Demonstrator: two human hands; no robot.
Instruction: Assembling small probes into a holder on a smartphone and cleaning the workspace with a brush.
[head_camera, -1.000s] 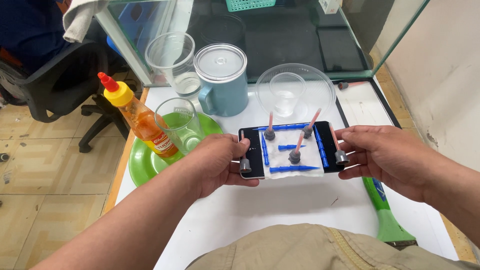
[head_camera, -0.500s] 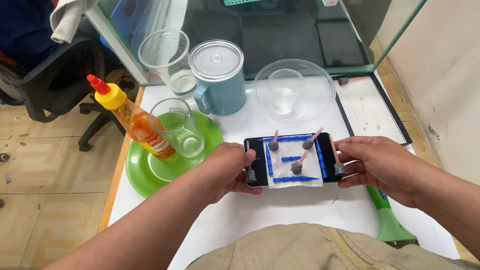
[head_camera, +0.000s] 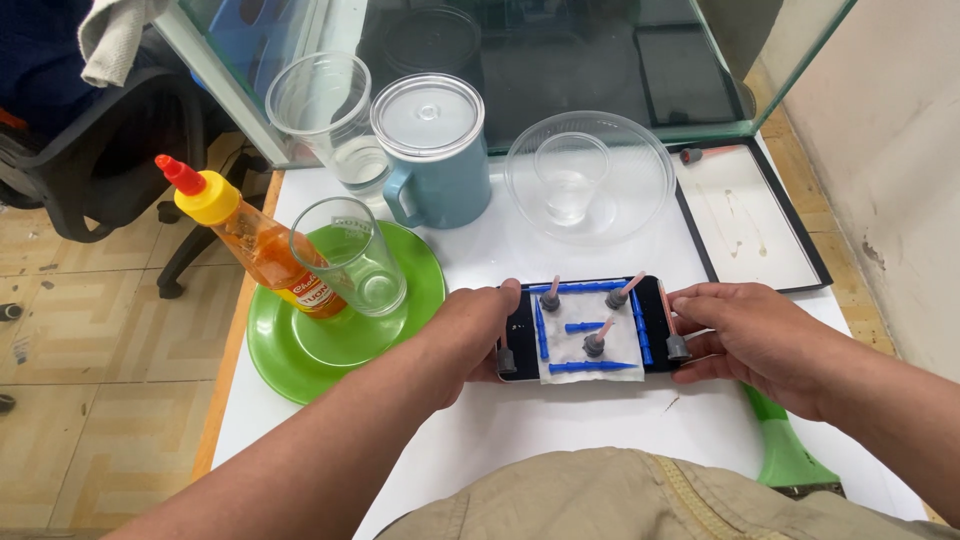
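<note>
Under hands (head_camera: 470, 335) (head_camera: 745, 335), black tray (head_camera: 655, 325) ends hidden; green tool (head_camera: 790, 455) half covered.

Quick tally, top to bottom: two hands, left hand (head_camera: 470, 335) and right hand (head_camera: 755, 335). One black phone (head_camera: 520, 330) under one white tissue (head_camera: 622, 352). Five pink-tipped grey nozzles (head_camera: 594, 342), five blue pegs (head_camera: 592, 367) as far as visible. One green plate (head_camera: 300, 350), one sauce bottle (head_camera: 250, 240), one drinking glass (head_camera: 350, 258). One blue lidded jug (head_camera: 435, 150). Two clear plastic cups (head_camera: 325, 115), one clear bowl (head_camera: 640, 175), one black-framed tray (head_camera: 755, 215).
</note>
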